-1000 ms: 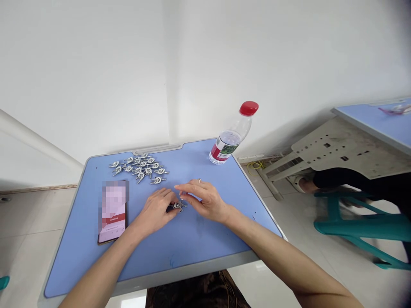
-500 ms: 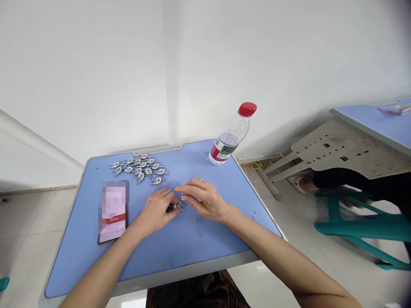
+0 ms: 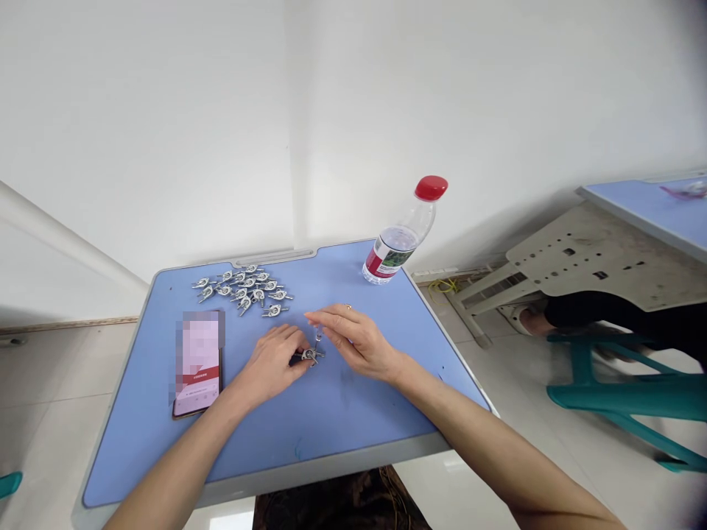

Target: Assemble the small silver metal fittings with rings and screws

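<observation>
My left hand [image 3: 272, 362] rests on the blue tabletop, its thumb and fingers pinching a small silver metal fitting [image 3: 311, 355] that has a round centre and thin prongs. Above that fitting, my right hand [image 3: 356, 342] holds a slim small screwdriver [image 3: 319, 336] between thumb and fingertips, upright, its lower end at the fitting. The fingers hide most of the tool. Farther back on the left lies a loose cluster of several similar metal fittings [image 3: 248, 283].
A phone [image 3: 199, 397] with a lit screen lies left of my left forearm. A red-capped water bottle [image 3: 395, 246] stands at the back right of the table [image 3: 387, 419]. On the right are another desk [image 3: 624, 213], a green stool [image 3: 607, 397] and a person's leg.
My right hand has shifted slightly, and more of the screwdriver now shows below its fingers. The left hand still pinches the fitting. The whole view has moved a little.
</observation>
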`<state>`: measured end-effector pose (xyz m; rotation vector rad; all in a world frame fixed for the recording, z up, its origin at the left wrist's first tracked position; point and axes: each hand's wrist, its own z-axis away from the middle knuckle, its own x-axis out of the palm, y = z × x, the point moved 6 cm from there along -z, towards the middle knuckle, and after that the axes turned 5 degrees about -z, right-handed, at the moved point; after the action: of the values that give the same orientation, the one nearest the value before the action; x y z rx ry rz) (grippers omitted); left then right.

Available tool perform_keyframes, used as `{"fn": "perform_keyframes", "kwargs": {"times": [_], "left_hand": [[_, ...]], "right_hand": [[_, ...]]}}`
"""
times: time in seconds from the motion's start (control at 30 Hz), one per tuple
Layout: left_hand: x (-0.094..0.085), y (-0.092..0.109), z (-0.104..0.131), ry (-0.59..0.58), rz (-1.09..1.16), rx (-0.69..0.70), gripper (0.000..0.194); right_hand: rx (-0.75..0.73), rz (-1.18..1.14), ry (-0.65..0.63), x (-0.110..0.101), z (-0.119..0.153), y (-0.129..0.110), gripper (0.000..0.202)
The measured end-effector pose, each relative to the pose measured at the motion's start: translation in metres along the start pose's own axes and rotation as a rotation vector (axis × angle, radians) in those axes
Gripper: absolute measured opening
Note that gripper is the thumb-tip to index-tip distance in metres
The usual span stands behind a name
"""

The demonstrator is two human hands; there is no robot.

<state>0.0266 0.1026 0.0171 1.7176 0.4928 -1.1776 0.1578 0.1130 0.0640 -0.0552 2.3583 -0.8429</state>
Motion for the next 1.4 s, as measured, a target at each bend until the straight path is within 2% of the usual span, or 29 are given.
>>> {"fn": "perform_keyframes", "kwargs": {"times": [0.2,0.47,0.67,0.73,0.83,0.97,1.07,1.17,1.27,1.4], "left_hand": [[-0.0006,0.0000,0.0010,0.006,-0.011,-0.009,0.011],[0.0004,-0.0006,0.0006,0.005,-0.004,0.002,0.011],[0.0010,0.0000,0.0000,-0.006,-0.018,-0.002,0.008],[0.0011,0.0004,0.0003,-0.015,-0.026,-0.006,0.009],[0.0009,0.0001,0.0013,-0.014,-0.025,-0.012,0.010],[0.0011,-0.0010,0.0019,0.000,-0.005,-0.007,0.010],[0.0014,-0.0018,0.0013,0.007,0.002,-0.006,0.011],[0.0015,-0.0016,0.0009,0.010,0.001,0.000,0.011],[0.0013,-0.0011,0.0011,0.007,-0.004,-0.004,0.010],[0.0005,0.0002,0.0011,0.008,-0.011,-0.002,0.012]], "right_hand": [[0.042,0.085,0.096,-0.0009,0.0006,0.0045,0.013],[0.001,-0.017,0.059,-0.0019,0.0001,-0.0001,0.029],[0.004,0.063,0.140,-0.0001,0.0004,-0.0008,0.009],[0.000,0.094,0.152,-0.0005,0.0015,-0.0008,0.009],[-0.024,0.109,0.130,-0.0009,0.0034,-0.0009,0.018],[-0.044,0.134,0.029,0.0004,0.0040,-0.0015,0.033],[-0.043,0.052,-0.046,0.0025,0.0028,-0.0021,0.039],[-0.012,0.025,-0.022,0.0029,0.0018,-0.0003,0.032],[0.029,0.112,0.056,0.0003,0.0024,0.0024,0.018],[0.018,0.123,0.041,-0.0009,0.0023,0.0003,0.022]]}}
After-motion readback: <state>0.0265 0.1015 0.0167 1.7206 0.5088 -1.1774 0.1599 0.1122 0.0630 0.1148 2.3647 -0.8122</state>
